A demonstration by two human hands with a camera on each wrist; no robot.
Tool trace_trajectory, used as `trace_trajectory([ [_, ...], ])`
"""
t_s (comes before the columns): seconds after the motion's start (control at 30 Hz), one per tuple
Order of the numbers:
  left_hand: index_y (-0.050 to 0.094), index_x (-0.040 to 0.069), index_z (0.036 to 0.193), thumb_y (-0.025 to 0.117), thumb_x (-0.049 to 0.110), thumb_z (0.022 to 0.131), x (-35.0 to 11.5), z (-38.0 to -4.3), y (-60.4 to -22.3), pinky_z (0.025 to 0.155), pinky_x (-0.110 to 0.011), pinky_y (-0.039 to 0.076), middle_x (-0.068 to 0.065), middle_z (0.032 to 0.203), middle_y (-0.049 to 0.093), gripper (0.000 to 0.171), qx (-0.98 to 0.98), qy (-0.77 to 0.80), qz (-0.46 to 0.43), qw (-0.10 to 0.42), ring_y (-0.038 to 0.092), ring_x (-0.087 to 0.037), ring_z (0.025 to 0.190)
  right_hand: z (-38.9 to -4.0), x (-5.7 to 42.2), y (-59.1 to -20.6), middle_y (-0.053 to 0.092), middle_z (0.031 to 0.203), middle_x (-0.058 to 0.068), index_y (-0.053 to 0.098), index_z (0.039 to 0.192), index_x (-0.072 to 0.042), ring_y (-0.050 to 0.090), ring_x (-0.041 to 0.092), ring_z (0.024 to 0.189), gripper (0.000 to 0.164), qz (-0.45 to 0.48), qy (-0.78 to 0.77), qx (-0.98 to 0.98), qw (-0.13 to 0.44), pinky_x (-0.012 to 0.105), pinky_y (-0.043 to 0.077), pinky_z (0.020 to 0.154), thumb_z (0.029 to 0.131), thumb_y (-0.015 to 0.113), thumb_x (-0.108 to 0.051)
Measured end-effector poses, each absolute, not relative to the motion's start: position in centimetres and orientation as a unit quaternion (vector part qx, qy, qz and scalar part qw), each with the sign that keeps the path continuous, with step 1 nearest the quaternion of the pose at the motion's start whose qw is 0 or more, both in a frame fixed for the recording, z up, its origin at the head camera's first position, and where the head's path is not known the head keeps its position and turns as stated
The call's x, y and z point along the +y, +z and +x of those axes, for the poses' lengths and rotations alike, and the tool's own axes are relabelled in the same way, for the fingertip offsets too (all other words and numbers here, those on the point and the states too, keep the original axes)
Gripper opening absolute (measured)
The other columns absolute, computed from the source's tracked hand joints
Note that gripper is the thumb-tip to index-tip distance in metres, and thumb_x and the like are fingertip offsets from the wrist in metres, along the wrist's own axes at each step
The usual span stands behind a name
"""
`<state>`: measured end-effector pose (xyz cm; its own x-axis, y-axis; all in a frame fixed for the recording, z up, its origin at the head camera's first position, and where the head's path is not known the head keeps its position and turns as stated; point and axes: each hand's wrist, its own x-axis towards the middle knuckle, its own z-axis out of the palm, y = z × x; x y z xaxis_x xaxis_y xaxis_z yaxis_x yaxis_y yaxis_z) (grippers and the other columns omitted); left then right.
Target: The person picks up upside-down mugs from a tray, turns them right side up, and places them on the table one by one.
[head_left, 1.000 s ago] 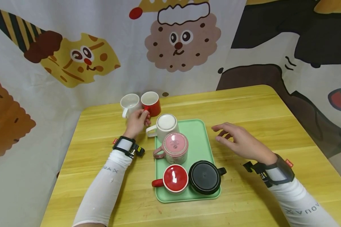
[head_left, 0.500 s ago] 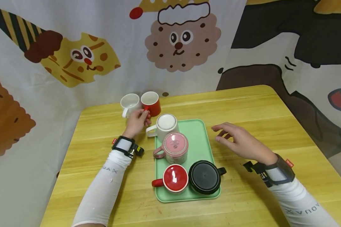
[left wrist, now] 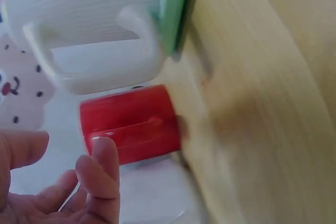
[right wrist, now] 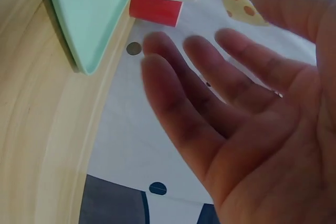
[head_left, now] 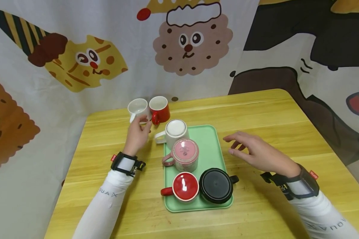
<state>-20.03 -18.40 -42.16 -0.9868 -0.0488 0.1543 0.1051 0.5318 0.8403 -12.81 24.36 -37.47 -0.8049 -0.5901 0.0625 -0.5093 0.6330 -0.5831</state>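
My left hand (head_left: pixel 138 134) is just in front of two upright mugs at the back left, one white (head_left: pixel 137 108) and one red (head_left: pixel 161 111). In the left wrist view its thumb and fingers (left wrist: pixel 102 182) stand apart with nothing between them, close to the red mug's handle. Right of the green tray (head_left: pixel 207 139), my right hand (head_left: pixel 261 154) hovers over the table with loosely bent fingers, holding nothing. Bottom-up on the tray are a white mug (head_left: pixel 176 129), a pink mug (head_left: pixel 185 154) and a black mug (head_left: pixel 216 186). A red-topped mug (head_left: pixel 185 186) sits at its near left.
The wooden table (head_left: pixel 272 116) runs back to a cartoon-printed curtain (head_left: pixel 131 30). Handles of the white, pink and red mugs poke out over the tray's left edge, and the black mug's handle over its right edge.
My left hand has let go of the upright red mug's handle and drawn back slightly to the left. That mug stays where it was. The right hand has barely shifted.
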Motion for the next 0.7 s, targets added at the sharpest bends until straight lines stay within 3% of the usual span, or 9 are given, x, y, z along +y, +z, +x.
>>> trace_trajectory([
  [0.27,0.059,0.001,0.143,0.064,0.023,0.109,-19.3,-16.2,-39.9,0.074,-0.040,0.054,-0.017,0.136,0.063,0.040,-0.892,-0.432,-0.066,0.114,0.066,-0.030,0.097,-10.6,25.5,-36.2,0.067,0.128,-0.008,0.064,0.141,-0.025,0.064,0.007,0.103,0.043,-0.317,-0.272,0.889,0.185,0.032,0.060,0.083,0.101,0.075,-0.038],
  [0.37,0.062,0.002,0.139,0.067,0.022,0.107,-19.9,-14.9,-39.3,0.075,-0.044,0.055,-0.015,0.135,0.064,0.038,-0.899,-0.411,-0.092,0.121,0.067,-0.031,0.101,-10.0,25.7,-36.3,0.067,0.127,-0.007,0.065,0.141,-0.025,0.063,0.006,0.098,0.042,-0.332,-0.268,0.878,0.215,0.032,0.059,0.081,0.101,0.074,-0.039],
  [0.5,0.063,0.004,0.140,0.072,0.023,0.105,-20.7,-13.5,-38.9,0.082,-0.053,0.057,-0.014,0.137,0.061,0.041,-0.912,-0.374,-0.124,0.110,0.065,-0.035,0.110,-9.4,25.7,-36.9,0.067,0.128,-0.008,0.067,0.137,-0.028,0.063,0.007,0.099,0.037,-0.346,-0.272,0.867,0.236,0.034,0.059,0.086,0.102,0.074,-0.037],
  [0.7,0.063,0.009,0.144,0.074,0.031,0.103,-21.6,-11.4,-39.7,0.105,-0.058,0.051,-0.013,0.143,0.057,0.048,-0.942,-0.288,-0.150,0.086,0.058,-0.035,0.129,-9.0,25.6,-38.0,0.068,0.120,-0.018,0.070,0.130,-0.033,0.065,0.005,0.104,0.026,-0.351,-0.284,0.858,0.244,0.035,0.059,0.089,0.106,0.066,-0.042],
])
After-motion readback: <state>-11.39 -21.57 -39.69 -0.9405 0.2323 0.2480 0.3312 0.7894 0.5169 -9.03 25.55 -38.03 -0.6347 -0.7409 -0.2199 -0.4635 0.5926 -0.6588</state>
